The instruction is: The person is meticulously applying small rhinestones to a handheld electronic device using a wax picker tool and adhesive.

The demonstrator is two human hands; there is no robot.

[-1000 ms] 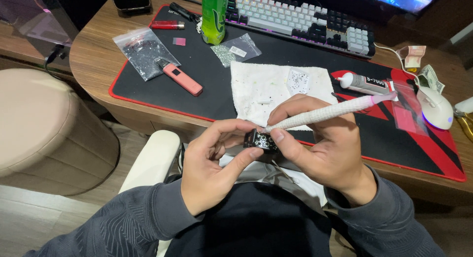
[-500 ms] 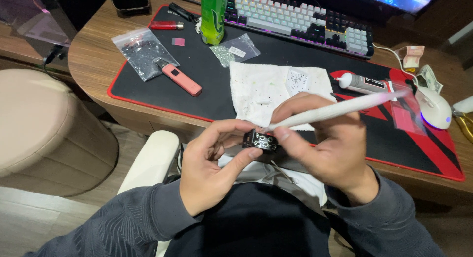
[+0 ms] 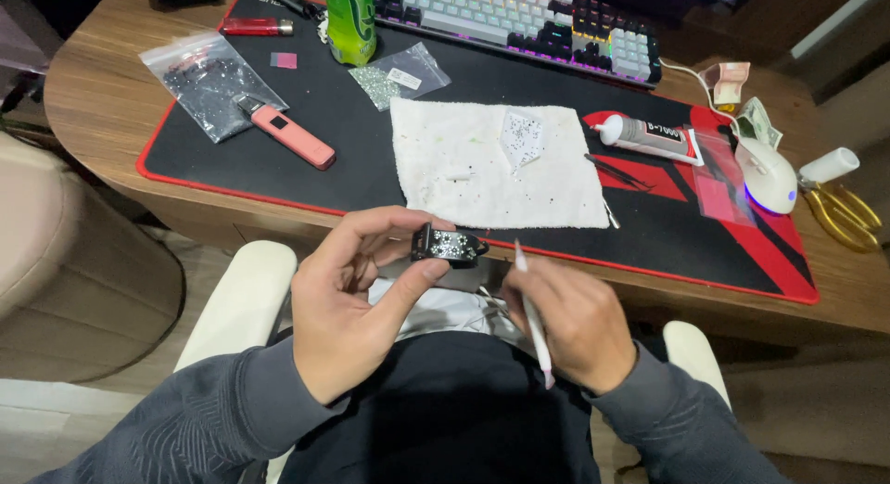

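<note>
My left hand (image 3: 357,303) pinches a small black piece set with tiny sparkling stones (image 3: 448,246), held just below the desk's front edge. My right hand (image 3: 575,322) grips a slim white pen-like tool (image 3: 530,308), its tip pointing up toward the desk, a short way right of the black piece and apart from it. On the black and red desk mat (image 3: 278,183) lies a white cloth (image 3: 464,173) with a little heap of loose stones (image 3: 521,136).
A glue tube (image 3: 649,136), a pink flat device (image 3: 292,136), two clear bags of stones (image 3: 209,81) (image 3: 399,76), a green bottle (image 3: 350,20), a keyboard (image 3: 519,20), a white mouse (image 3: 768,173), yellow scissors (image 3: 844,215) and a red lighter (image 3: 255,26) sit on the desk.
My right hand has drawn back from the black piece and lowered; the white tool swung from lying across toward the right to standing nearly upright. The camera moved closer to the desk.
</note>
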